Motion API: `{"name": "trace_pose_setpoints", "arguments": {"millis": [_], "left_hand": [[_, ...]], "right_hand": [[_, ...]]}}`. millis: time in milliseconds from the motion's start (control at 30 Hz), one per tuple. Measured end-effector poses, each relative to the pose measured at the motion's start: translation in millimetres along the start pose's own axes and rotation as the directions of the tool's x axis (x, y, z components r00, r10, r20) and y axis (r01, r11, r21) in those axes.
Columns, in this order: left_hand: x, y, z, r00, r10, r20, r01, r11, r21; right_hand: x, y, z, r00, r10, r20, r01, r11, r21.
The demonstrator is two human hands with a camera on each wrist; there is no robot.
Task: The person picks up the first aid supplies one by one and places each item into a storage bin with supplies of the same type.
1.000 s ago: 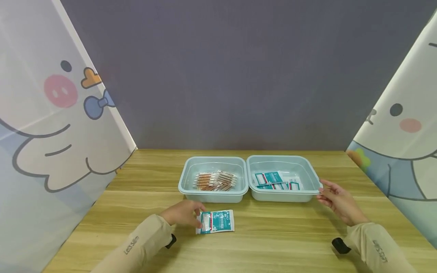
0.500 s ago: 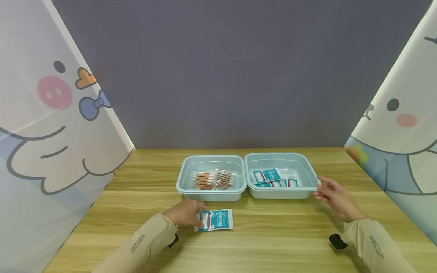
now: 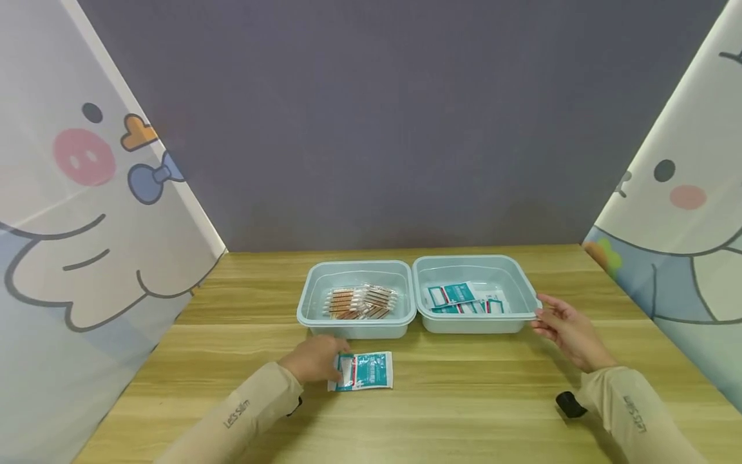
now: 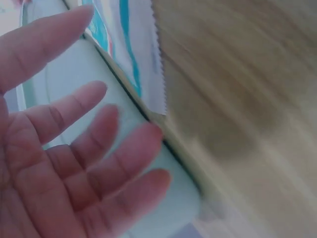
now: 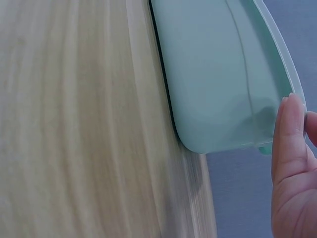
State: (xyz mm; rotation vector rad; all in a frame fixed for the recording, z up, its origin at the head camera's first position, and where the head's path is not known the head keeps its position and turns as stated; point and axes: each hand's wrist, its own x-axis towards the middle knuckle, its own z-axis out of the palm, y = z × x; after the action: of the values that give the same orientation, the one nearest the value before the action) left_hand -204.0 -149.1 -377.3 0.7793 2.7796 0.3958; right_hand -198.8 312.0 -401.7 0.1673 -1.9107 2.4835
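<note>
A flat teal-and-white sealed packet (image 3: 371,370) lies on the wooden table in front of the bins. My left hand (image 3: 315,359) is at the packet's left end, its fingertips overlapping it in the head view. In the left wrist view the fingers of the left hand (image 4: 64,163) are spread and loosely bent, close to the packet (image 4: 141,59). My right hand (image 3: 574,335) pinches the near right corner of the right light-green plastic bin (image 3: 472,324). The thumb (image 5: 291,121) presses on the rim in the right wrist view. Several similar packets (image 3: 455,294) lie in that bin.
Directly left of the right bin stands a matching left bin (image 3: 359,331), holding several clear-wrapped bundles of brown-stemmed cotton swabs (image 3: 361,301). A dark grey panel (image 3: 371,129) rises behind the table (image 3: 464,412). Cartoon-printed cloths (image 3: 46,258) flank both sides.
My left hand has shifted slightly right, further over the packet's left end. The right hand stays on the bin rim. The head view has turned and tilted a little.
</note>
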Motion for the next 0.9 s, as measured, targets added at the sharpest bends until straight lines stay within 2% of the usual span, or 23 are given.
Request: {"name": "trace_pose_setpoints", "arguments": {"millis": [67,133,233,367,600,900], "left_hand": [[-0.7,3.8,0.6,1.0,0.024,-0.009,-0.024,0.997,0.068],[-1.6,7.2,0.6,0.999,0.034,-0.014,-0.032,0.995,0.097],[-1.6,7.3,1.0,1.0,0.019,-0.008,-0.019,0.998,0.067],[3.3,-3.1,2.0,1.0,-0.016,0.01,0.016,1.0,0.004],[10.8,-19.6,-3.3,0.999,0.014,0.051,-0.009,0.996,-0.085],[10.7,-14.8,-2.5,0.997,0.018,0.069,-0.016,0.999,-0.034]], "right_hand": [[0,-1,-1,1.0,-0.002,-0.002,0.002,1.0,0.005],[0,-2,-2,1.0,0.003,-0.004,-0.003,1.0,0.005],[0,-1,-2,1.0,0.021,-0.004,-0.021,1.0,0.006],[0,-1,-3,0.999,0.032,0.003,-0.032,0.999,-0.005],[3,-5,-6,0.999,0.034,0.028,-0.034,0.999,-0.002],[5,-2,-5,0.998,0.022,0.055,-0.024,0.999,0.038]]}}
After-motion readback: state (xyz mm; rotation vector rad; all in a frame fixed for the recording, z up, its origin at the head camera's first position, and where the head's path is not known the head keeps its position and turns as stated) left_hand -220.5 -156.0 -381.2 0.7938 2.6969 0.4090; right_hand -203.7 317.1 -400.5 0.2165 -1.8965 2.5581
